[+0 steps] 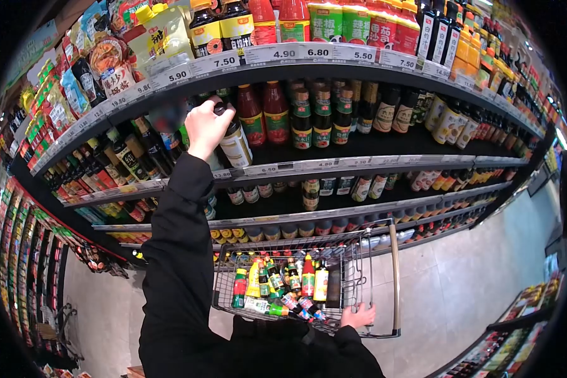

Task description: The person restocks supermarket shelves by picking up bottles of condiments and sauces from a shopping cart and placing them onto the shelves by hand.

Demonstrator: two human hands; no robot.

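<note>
My left hand (209,128) reaches up to the middle shelf, its fingers closed round the dark neck of a bottle (236,146) with a white and gold label. This bottle stands near the shelf's front edge, next to red sauce bottles (276,113). Lower down, my right hand (358,315) grips the near side rim of a wire shopping cart (384,277), close to its handle. Inside the cart lie several sauce bottles, among them a red one (308,277) and one with a yellow-white label (321,283), plus a yellow pouch (253,281).
The upper shelf's price strip (283,53) runs just above my left hand. Several green-labelled bottles (322,120) stand to the right on the middle shelf. More shelving (31,264) lines the left side, and another rack (516,327) is at lower right. Grey floor (447,277) extends beyond the cart.
</note>
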